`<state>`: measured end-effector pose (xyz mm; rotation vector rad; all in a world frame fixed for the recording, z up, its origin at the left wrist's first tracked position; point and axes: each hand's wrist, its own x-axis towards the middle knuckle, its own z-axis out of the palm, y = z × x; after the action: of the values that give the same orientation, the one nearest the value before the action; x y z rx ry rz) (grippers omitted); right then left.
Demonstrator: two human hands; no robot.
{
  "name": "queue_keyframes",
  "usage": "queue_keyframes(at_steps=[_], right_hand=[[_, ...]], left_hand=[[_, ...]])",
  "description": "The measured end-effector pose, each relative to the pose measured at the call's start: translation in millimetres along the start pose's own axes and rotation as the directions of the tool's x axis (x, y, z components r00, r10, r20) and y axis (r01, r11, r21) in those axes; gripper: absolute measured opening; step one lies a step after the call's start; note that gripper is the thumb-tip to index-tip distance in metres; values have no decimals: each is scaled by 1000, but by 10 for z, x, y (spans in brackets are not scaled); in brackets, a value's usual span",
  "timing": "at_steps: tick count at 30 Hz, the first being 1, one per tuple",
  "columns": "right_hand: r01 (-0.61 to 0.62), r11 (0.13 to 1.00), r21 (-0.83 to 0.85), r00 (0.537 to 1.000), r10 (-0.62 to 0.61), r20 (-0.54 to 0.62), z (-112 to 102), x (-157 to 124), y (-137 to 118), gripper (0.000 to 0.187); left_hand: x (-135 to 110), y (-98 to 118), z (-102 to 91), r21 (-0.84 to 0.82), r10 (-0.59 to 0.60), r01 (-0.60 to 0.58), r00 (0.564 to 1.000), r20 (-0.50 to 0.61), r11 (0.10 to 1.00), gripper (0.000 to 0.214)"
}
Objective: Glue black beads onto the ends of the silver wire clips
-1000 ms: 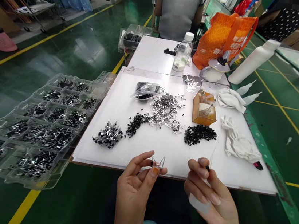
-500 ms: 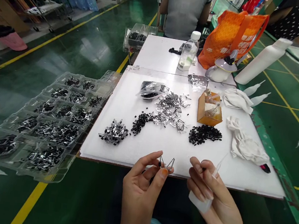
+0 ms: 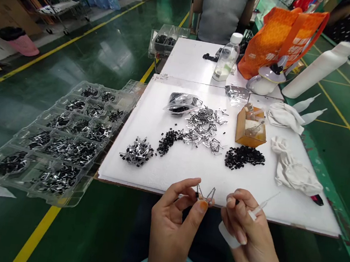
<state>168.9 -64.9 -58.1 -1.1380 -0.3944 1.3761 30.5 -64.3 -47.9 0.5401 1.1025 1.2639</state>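
Observation:
My left hand [image 3: 176, 221] pinches a small V-shaped metal clip [image 3: 205, 193] between thumb and fingers at the near edge of the white board [image 3: 189, 171]. My right hand [image 3: 245, 235] is closed round a small clear squeeze bottle [image 3: 247, 220] whose thin nozzle points up to the right; a tiny black piece sits at its fingertips. The two hands almost touch. On the board lie a heap of metal clips [image 3: 203, 128], a heap of finished clips [image 3: 136, 151] and two heaps of black pieces [image 3: 244, 156], [image 3: 167, 140].
A clear compartment tray [image 3: 60, 141] full of parts stands to the left. An orange box [image 3: 251, 128], white cloths [image 3: 295, 172], a plastic bag [image 3: 181, 103], a water bottle [image 3: 225, 62] and an orange bag [image 3: 280, 37] lie further back. A person in grey [image 3: 223, 8] sits beyond.
My right hand has moved left toward the clip and tilted the bottle so its nozzle points more sideways. The view has shifted slightly; my left hand still holds the clip.

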Motion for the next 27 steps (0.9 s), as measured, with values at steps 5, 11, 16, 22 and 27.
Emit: queue_keyframes(at_steps=[5, 11, 16, 22, 27], right_hand=[[24, 999, -25, 1000, -23, 14, 27, -22, -13, 26], [40, 999, -33, 997, -38, 62, 66, -34, -24, 21], [87, 995, -54, 991, -82, 102, 20, -93, 15, 16], [143, 978, -152, 980, -118, 161, -55, -135, 23, 15], [182, 962, -204, 967, -137, 215, -69, -101, -45, 12]], left_hand=[[2, 20, 37, -6, 8, -8, 1000, -7, 1000, 25], [-54, 68, 123, 7, 37, -36, 995, -97, 999, 24], [-91, 62, 149, 103, 176, -165, 979, -105, 981, 19], [-118, 4, 114, 275, 485, -464, 874, -11, 842, 32], [-110, 14, 59, 369, 604, -610, 783, 148, 701, 49]])
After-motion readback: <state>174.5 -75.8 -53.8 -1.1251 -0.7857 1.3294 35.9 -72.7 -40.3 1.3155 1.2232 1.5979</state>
